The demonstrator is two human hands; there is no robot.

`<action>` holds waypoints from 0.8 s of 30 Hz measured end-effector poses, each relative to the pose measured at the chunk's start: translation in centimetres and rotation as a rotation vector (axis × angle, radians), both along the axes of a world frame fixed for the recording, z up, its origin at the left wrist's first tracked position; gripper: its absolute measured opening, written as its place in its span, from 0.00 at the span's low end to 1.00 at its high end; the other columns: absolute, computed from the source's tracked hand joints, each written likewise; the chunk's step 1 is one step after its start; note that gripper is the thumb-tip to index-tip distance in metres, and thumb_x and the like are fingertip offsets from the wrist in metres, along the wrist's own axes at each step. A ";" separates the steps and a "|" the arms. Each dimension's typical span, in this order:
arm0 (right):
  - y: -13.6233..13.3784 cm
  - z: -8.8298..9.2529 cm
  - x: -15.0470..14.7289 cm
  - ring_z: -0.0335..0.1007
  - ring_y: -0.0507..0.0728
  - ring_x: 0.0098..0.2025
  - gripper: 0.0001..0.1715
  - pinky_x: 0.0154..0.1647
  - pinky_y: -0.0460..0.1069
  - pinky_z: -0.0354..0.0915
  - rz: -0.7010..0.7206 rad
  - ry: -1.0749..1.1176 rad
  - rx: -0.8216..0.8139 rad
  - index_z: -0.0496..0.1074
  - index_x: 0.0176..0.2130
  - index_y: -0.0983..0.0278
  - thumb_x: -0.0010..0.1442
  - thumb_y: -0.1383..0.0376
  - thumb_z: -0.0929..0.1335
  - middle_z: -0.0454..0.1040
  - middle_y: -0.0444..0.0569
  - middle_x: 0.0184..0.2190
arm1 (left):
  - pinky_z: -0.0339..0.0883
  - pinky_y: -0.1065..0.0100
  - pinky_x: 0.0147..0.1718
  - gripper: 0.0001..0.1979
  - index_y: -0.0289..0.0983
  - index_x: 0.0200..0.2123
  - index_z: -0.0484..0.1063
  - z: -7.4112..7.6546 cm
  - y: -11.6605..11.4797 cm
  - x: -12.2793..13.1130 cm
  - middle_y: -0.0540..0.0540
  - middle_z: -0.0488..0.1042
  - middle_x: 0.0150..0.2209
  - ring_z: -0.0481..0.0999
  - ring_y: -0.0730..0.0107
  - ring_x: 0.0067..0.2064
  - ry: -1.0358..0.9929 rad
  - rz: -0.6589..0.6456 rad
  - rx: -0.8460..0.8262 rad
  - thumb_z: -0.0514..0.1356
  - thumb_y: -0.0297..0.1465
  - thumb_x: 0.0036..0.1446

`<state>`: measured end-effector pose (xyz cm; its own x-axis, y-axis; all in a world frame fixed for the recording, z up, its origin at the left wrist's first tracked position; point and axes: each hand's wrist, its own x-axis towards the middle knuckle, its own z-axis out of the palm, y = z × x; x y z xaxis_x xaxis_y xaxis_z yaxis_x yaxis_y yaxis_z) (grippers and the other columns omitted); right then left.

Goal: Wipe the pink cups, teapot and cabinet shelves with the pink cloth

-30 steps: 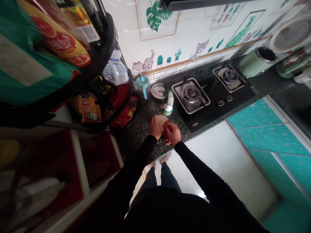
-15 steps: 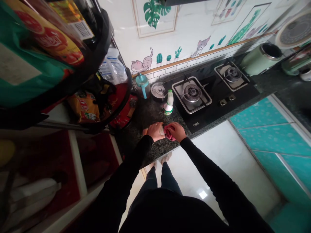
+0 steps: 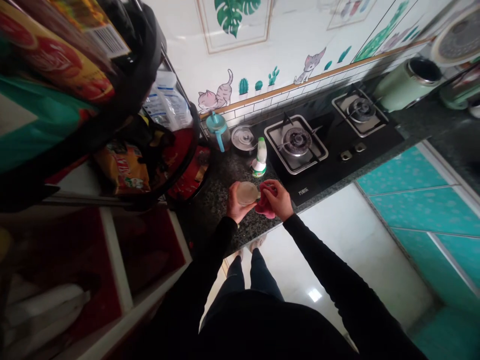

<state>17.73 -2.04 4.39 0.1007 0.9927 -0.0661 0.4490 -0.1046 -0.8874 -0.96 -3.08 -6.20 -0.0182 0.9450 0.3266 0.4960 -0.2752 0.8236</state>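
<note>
My left hand [image 3: 235,204] is wrapped round a small container whose round, pale end [image 3: 247,193] faces up; whether that end is a lid or a base I cannot tell. Bunched in my right hand [image 3: 279,198] is a pinkish-red cloth [image 3: 267,209], close against the container's right side. Both hands are above the dark speckled countertop [image 3: 240,233], near its front edge. Just beyond them a white bottle with a green cap and green base [image 3: 259,161] stands upright.
Behind the bottle are a lidded metal pot [image 3: 243,138] and a jug with a blue lid and handle [image 3: 219,131]. A gas hob [image 3: 318,172] lies to the right, with a green appliance [image 3: 401,87] past it. A black-rimmed rack [image 3: 150,65] full of packets leans in from the left.
My left hand has turned the container, so its round end now faces up. The cloth in my right hand has opened out and hangs lower. The view has shifted slightly.
</note>
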 end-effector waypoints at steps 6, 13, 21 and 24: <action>1.6 0.2 -3.0 0.74 0.57 0.48 0.11 0.52 0.50 0.68 0.216 -0.160 0.098 0.78 0.45 0.60 0.63 0.65 0.68 0.78 0.49 0.45 | 0.60 0.41 0.68 0.62 0.41 0.72 0.47 0.6 -1.2 -1.1 0.29 0.57 0.70 0.60 0.38 0.71 0.085 -0.055 -0.028 0.79 0.31 0.40; 0.2 -0.7 -5.6 0.75 0.56 0.43 0.11 0.38 0.47 0.64 0.276 -0.481 0.011 0.76 0.49 0.58 0.70 0.60 0.66 0.76 0.49 0.52 | 0.69 0.47 0.63 0.52 0.38 0.67 0.56 0.7 0.9 -0.9 0.33 0.66 0.63 0.71 0.45 0.64 0.091 -0.116 -0.105 0.77 0.31 0.42; 0.4 -0.7 -4.4 0.75 0.55 0.42 0.10 0.37 0.47 0.62 0.328 -0.454 0.026 0.78 0.45 0.56 0.71 0.58 0.67 0.77 0.48 0.48 | 0.69 0.46 0.63 0.49 0.40 0.65 0.59 1.1 0.4 -0.5 0.35 0.68 0.63 0.71 0.45 0.65 0.073 -0.141 -0.128 0.77 0.32 0.40; 1.3 -0.5 -5.2 0.74 0.56 0.40 0.12 0.35 0.47 0.61 0.252 -0.497 0.025 0.77 0.45 0.59 0.72 0.59 0.65 0.77 0.50 0.48 | 0.69 0.47 0.63 0.49 0.40 0.65 0.59 1.2 0.5 -0.5 0.35 0.68 0.63 0.71 0.47 0.64 0.050 -0.122 -0.101 0.76 0.33 0.41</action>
